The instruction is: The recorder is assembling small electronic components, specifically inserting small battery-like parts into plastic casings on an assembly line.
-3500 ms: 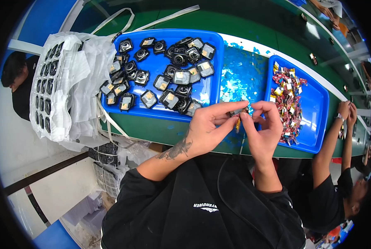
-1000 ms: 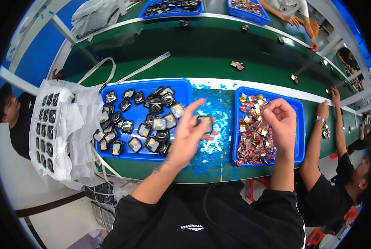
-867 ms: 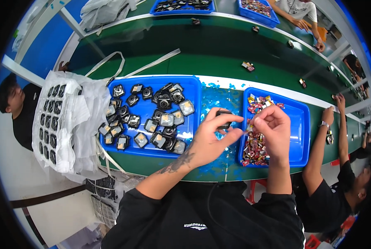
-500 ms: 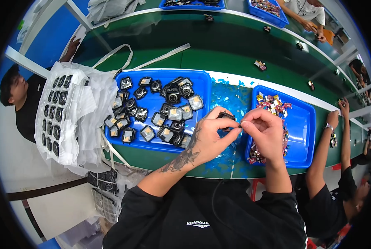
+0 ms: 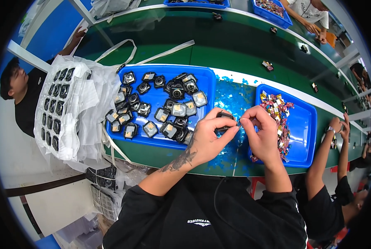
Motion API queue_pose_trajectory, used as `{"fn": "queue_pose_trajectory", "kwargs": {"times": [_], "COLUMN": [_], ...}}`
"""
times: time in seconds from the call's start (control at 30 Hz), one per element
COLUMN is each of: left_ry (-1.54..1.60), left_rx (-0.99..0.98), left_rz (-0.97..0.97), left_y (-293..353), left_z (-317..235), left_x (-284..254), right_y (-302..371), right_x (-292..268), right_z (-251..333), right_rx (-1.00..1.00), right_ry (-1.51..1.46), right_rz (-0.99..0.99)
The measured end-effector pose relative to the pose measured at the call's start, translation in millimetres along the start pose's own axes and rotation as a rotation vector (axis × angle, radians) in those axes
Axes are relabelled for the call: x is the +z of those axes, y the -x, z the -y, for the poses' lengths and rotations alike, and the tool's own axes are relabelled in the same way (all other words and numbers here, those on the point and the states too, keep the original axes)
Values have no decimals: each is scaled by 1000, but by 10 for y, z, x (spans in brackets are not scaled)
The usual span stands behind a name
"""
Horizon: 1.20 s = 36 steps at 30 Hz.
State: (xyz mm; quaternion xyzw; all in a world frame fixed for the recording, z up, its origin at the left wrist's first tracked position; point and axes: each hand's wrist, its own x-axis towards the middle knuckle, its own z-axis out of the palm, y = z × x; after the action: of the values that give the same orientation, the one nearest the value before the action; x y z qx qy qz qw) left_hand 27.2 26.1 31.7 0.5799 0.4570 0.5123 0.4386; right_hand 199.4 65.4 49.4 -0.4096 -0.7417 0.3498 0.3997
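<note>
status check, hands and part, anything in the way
Left grip holding black module. Right grip close by, contents too small to tell. Blue scraps beneath, nothing visibly blocking.

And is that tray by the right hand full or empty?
Partly full: the blue tray holds small red and gold pieces heaped toward its left; blue bottom shows at right.

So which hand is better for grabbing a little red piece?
Probably the right hand: it's closer to the red pieces in the blue tray, while the left hand is farther away and holds a black watch case.
</note>
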Motion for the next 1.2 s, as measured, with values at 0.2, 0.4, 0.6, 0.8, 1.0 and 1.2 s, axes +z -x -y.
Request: {"fn": "queue_pose_trajectory", "kwargs": {"times": [0.2, 0.4, 0.6, 0.8, 1.0, 1.2], "left_ry": [-51, 149, 408, 557, 566, 547], "left_rx": [-26, -132, -286, -316, -114, -121], "left_rz": [-34, -87, 118, 5, -83, -57], "left_y": [-6, -13, 8, 41, 74, 172], "left_z": [40, 90, 48, 129, 35, -29], "left_x": [16, -46, -62, -101, 65, 73], "right_y": [-21, 45, 95, 260, 131, 109], "right_x": [47, 4, 34, -37, 118, 191], "right_z": [108, -21, -121, -93, 234, 279], "right_rx": [-350, 14, 182, 197, 36, -89], "right_ry": [429, 366, -322, -453, 113, 137], "right_rz": [-50, 9, 90, -126, -35, -133]}}
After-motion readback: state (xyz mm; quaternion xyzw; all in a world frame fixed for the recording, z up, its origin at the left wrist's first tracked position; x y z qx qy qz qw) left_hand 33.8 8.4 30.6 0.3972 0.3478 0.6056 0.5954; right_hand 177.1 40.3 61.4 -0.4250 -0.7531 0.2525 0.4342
